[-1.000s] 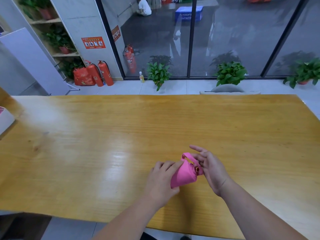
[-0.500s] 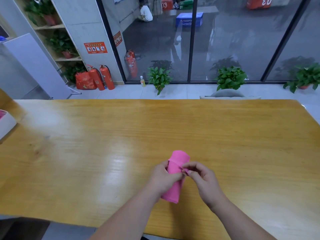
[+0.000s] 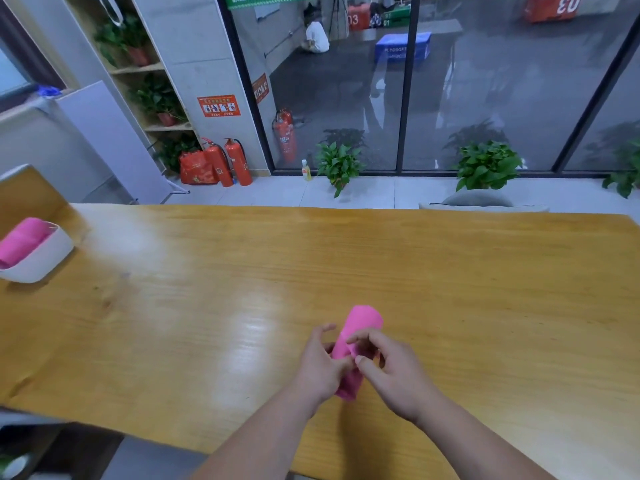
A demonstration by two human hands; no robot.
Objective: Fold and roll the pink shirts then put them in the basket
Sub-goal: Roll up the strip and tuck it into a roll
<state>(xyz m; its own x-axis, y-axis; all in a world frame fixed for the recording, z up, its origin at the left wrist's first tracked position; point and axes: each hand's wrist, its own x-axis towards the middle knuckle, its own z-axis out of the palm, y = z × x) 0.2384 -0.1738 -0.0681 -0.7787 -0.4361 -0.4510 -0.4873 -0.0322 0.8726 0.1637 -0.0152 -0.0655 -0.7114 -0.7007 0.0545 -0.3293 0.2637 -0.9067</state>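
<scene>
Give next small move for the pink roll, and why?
Probably lift the rolled pink fabric shirt toward the white plastic basket at far left: it looks fully rolled, left hand and right hand both pinch its middle.

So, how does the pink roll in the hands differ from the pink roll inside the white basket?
The held roll is at the table's near side, while the basket roll sits in the basket. The left hand and right hand grip the held roll; nothing touches the basket roll. Both are bright pink rolls.
</scene>
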